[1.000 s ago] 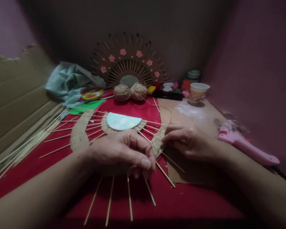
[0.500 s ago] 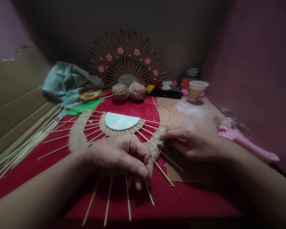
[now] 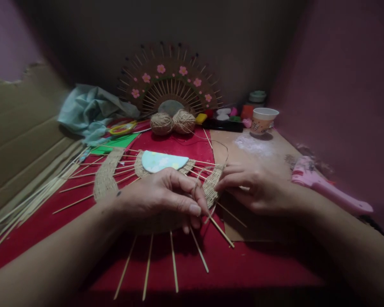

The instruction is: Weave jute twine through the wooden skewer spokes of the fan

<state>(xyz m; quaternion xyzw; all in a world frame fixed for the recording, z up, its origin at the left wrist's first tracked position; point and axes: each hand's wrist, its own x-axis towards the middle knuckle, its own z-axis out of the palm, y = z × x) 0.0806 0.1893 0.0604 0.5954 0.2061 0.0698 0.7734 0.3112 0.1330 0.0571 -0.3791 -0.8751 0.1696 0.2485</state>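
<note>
A half-round fan frame of thin sticks lies on the red cloth, with a woven twine band across the sticks. At its centre sits a light-blue half disc edged with more weaving. My left hand is over the front of the band, its fingers closed on a loop of twine beside a stick. My right hand pinches the right end of the band, thumb and fingertips around it. The front part of the band is mostly hidden under my left hand.
Two twine balls lie behind the frame, a strand running right. A flowered fan stands at the back. Paper cup, pink glue gun, yellow-handled scissors and loose sticks surround the work.
My left hand has risen slightly, and a loop of twine now shows between it and the band. My right hand stays at the band's right end.
</note>
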